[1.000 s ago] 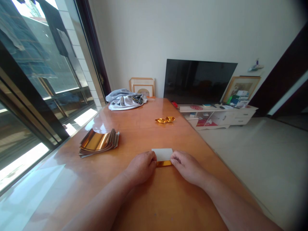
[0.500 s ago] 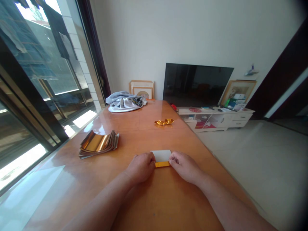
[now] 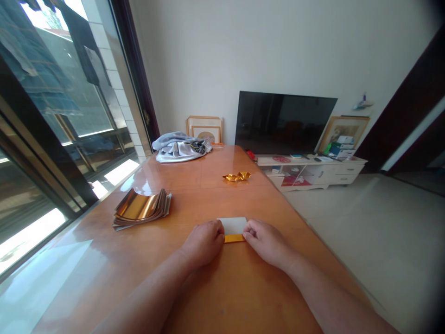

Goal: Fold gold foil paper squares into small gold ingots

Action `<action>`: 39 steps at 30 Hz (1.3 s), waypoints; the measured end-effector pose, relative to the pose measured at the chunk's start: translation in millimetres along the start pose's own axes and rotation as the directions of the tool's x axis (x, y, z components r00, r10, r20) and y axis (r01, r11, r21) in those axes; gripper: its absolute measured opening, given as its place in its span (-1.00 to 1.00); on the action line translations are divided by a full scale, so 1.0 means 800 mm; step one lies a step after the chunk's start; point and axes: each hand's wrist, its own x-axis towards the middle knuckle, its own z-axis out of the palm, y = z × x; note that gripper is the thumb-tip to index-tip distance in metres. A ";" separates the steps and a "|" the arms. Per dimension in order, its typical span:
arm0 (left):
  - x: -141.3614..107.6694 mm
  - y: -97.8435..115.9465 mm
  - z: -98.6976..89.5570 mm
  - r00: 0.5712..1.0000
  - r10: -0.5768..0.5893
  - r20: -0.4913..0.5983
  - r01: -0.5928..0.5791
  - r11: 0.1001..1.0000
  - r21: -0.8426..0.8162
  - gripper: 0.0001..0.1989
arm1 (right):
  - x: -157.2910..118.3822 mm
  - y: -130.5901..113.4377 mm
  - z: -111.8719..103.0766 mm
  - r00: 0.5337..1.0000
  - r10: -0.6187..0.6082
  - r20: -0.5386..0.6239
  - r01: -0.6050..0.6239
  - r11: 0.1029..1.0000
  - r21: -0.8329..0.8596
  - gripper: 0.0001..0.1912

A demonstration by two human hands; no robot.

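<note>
Gold paper (image 3: pixel 233 226) pinched at both ends, pale side up, right of the gold stack (image 3: pixel 137 208).
In the head view, the left hand (image 3: pixel 206 240) grasps the paper's left end, the right hand (image 3: pixel 263 237) its right, a gold strip showing along the near edge; a twisted gold piece (image 3: pixel 237 176) lies beyond, also right of the stack. A straight crease probably wants equal pressure from both hands, strip parallel to the far edge.
</note>
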 end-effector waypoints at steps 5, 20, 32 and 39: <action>-0.001 -0.002 -0.002 1.000 -0.014 -0.016 0.014 0.999 -0.042 -0.87 | 0.000 -0.005 0.001 1.000 -0.008 -0.017 0.008 1.000 0.012 -0.91; 0.003 -0.023 0.021 0.995 -0.064 -0.076 0.057 0.994 -0.093 -0.92 | 0.002 0.003 0.014 0.998 -0.001 -0.070 0.004 0.999 0.050 -0.93; -0.014 0.011 -0.005 0.991 -0.134 0.013 0.133 0.990 0.035 -0.84 | 0.005 0.008 0.011 0.999 0.007 0.036 -0.009 0.998 0.061 -0.87; -0.011 0.021 -0.013 0.970 -0.221 0.102 0.214 0.974 0.077 -0.80 | 0.005 0.019 0.012 0.996 0.006 0.094 -0.011 0.998 0.062 -0.80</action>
